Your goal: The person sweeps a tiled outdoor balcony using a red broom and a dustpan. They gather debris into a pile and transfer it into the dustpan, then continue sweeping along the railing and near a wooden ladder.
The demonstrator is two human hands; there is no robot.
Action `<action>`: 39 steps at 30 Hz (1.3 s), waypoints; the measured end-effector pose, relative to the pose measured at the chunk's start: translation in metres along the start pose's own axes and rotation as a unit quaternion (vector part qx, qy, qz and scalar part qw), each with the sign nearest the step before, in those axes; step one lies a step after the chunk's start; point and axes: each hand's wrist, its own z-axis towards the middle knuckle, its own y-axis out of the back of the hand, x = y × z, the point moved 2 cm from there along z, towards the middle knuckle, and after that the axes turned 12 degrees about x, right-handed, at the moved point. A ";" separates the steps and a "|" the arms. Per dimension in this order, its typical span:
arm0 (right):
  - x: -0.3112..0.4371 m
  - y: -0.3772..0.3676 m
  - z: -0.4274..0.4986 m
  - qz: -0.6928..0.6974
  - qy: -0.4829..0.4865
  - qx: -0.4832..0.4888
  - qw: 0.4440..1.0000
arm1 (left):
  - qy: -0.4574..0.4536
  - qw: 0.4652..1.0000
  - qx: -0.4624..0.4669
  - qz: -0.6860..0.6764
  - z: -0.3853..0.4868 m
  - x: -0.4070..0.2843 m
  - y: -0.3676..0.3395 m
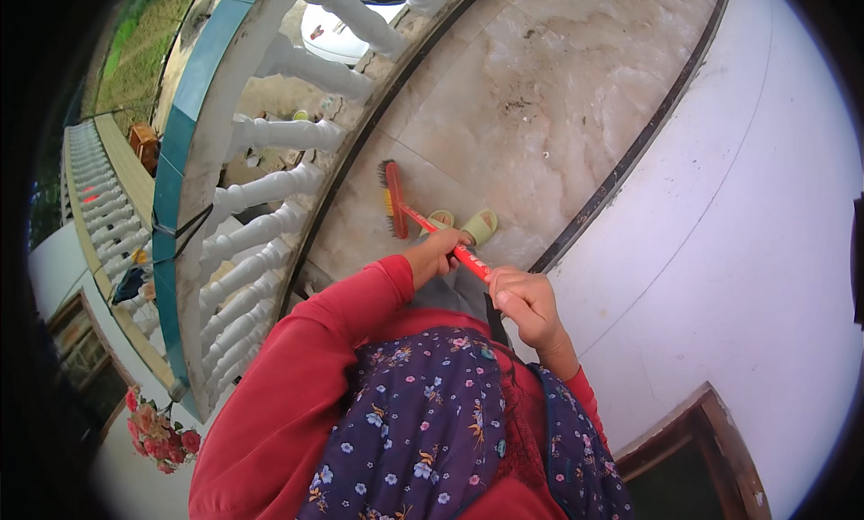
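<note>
A red floor brush (395, 201) with dark and yellow bristles rests on the marble-look tile floor (432, 125), its bristles facing the balustrade. Its red handle (472, 262) bears writing and slants up toward my body. My left hand (440, 255) grips the handle lower down. Closer to the wall, my right hand (530, 304) is wrapped around the upper end. Just beyond my hands, pale green slippers (480, 227) are on my feet, beside the brush head. Farther along the floor lie dark specks of debris (518, 105).
A balustrade with white balusters (290, 134) and a teal-tiled rail (177, 155) runs along the left. The white wall (702, 250) bounds the right, with a brown wooden frame (725, 446) low down. Artificial-looking flowers (159, 431) hang near the rail. A white car (344, 34) stands below outside.
</note>
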 end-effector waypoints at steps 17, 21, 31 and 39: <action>0.091 0.075 0.005 -0.298 0.095 -0.032 0.949 | -0.226 0.951 0.211 0.031 -0.005 -0.136 -0.229; 0.114 0.077 -0.010 -0.159 0.109 -0.101 0.976 | -0.239 0.953 0.158 0.101 -0.047 -0.124 -0.199; 0.074 0.131 0.132 -0.179 0.057 -0.132 0.973 | -0.133 0.973 0.184 0.046 0.017 -0.247 -0.176; 0.141 0.162 0.182 -0.187 0.049 -0.242 0.951 | -0.159 0.957 0.201 0.139 -0.047 -0.325 -0.246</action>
